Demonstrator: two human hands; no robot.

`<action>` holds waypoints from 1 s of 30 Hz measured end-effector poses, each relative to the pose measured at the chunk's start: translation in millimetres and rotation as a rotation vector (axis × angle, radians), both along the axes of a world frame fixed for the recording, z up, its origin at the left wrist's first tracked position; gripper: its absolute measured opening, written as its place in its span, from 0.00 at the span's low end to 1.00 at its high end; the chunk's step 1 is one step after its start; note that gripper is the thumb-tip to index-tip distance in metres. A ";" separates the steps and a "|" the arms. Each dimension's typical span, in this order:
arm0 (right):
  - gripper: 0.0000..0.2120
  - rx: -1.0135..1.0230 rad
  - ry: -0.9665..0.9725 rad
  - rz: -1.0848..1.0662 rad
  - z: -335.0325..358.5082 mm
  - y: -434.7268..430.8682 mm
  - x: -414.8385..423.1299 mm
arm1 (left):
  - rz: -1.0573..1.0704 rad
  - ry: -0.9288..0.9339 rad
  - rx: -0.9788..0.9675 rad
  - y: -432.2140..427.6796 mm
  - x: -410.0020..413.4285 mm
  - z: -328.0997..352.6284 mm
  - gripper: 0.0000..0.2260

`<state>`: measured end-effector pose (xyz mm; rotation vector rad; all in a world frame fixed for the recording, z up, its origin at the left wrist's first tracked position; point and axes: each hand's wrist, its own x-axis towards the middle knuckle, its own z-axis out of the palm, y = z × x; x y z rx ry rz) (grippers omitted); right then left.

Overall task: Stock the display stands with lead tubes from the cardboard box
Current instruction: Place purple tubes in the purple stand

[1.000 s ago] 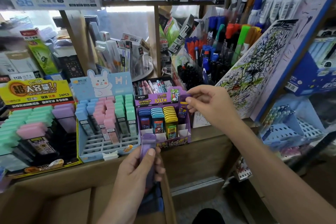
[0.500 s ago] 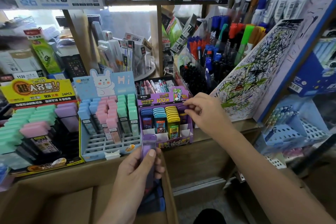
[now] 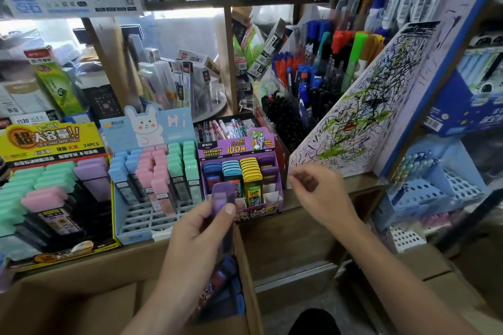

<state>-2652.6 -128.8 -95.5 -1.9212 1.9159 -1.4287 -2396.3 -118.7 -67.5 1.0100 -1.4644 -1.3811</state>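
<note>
Stationery shelves (image 3: 190,4) fill the background. Left hand (image 3: 196,228) fingers grip a purple lead tube (image 3: 223,194) upright; beyond them, the display stand (image 3: 212,152). Right hand (image 3: 318,190) fingers: loosely curled, empty.

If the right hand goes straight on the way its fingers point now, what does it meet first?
Probably the side wall of the purple display stand, which the right hand points at from close by; depth is unclear.
</note>
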 end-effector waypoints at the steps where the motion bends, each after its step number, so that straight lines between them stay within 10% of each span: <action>1: 0.05 0.011 0.006 -0.012 -7.3 2.5 -1.5 | 0.006 -0.007 -0.028 -2.8 -1.3 4.3 0.12; 30: 0.03 -0.036 0.084 -0.173 -72.7 12.5 -11.5 | -0.177 -0.516 -0.613 -97.5 -68.7 71.3 0.03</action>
